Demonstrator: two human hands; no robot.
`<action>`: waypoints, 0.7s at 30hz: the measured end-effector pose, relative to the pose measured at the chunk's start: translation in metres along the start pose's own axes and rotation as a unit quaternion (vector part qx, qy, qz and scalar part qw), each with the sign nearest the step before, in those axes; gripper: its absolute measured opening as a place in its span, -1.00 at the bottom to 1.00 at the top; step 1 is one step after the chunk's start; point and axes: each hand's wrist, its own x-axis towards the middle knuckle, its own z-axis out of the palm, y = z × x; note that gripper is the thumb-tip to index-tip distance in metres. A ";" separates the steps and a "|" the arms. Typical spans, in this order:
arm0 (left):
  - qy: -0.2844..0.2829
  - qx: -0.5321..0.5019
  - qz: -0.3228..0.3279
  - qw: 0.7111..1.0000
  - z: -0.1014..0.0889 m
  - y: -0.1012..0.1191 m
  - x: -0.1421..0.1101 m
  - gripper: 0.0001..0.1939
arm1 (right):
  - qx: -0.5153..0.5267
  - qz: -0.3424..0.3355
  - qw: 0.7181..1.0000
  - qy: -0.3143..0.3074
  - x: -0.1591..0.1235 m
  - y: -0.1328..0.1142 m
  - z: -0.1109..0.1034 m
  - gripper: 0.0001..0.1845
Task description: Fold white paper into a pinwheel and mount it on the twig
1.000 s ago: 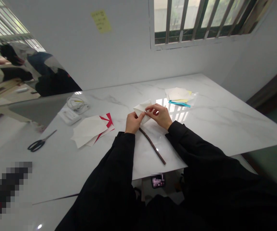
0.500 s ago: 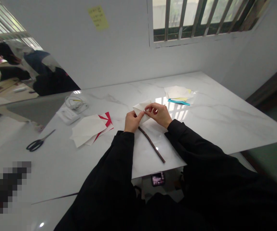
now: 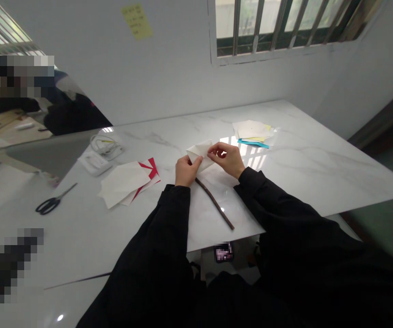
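A folded piece of white paper (image 3: 201, 150) is held up over the marble-patterned table, its lower part hidden by my fingers. My left hand (image 3: 186, 172) is closed on its left side, thumb pressed on the front. At the paper's right part, my right hand (image 3: 230, 159) has thumb and fingertips pinched together; whether they grip paper or some tiny thing, I cannot tell. A thin brown stick (image 3: 217, 205) lies on the table below my hands, its upper end near my left wrist. To the left are white paper sheets (image 3: 123, 181) with red paper (image 3: 152, 169) beneath.
Dark-handled scissors (image 3: 51, 204) lie at the left. Behind the sheets are a white box-like item (image 3: 95, 164) and a coiled white cable (image 3: 106, 146). White, yellow and blue papers (image 3: 251, 131) lie farther back right. A person (image 3: 71, 109) is at the far left.
My right fingertips have drawn slightly away from my left thumb, so a gap now shows between them. The paper looks more spread out and still stays in my left hand.
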 end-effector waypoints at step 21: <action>0.153 0.045 -0.052 0.986 -0.014 0.001 0.006 -0.71 | -0.068 0.112 0.980 0.147 0.019 0.040 -0.045 -0.78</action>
